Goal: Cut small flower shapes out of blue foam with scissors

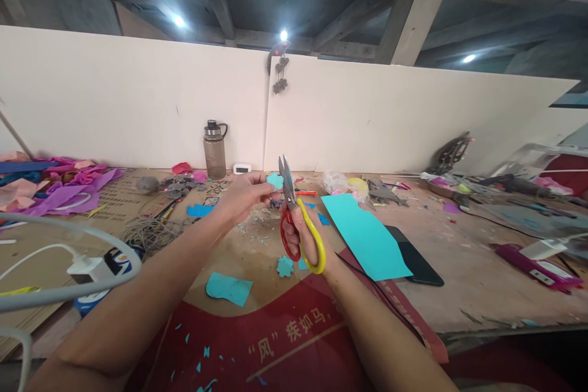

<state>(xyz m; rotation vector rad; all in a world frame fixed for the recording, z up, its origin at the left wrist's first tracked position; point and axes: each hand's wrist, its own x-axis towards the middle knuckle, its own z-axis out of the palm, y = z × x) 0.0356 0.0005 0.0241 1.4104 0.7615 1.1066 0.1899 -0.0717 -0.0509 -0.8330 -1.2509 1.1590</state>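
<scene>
Between the fingertips of my left hand [243, 199] is a small turquoise paper flower [275, 181]. My right hand [309, 237] grips scissors [288, 187] with one red and one yellow handle, fingers through the loops. Their blades point up and stand slightly apart, just right of the flower; I cannot tell whether they touch it. Below my hands, a second turquoise flower cutout [285, 266] lies on the table beside a small scrap. A larger turquoise paper piece [228, 289] with one rounded end rests nearer to me on the left.
A turquoise sheet [365, 236] partly covers a dark flat tablet-like object [416, 257] at right. A bottle [214, 150] stands by the white partition. Coloured scraps [59, 187] pile up at far left; a white cable [114, 278] loops in front. A magenta power strip [537, 266] lies right.
</scene>
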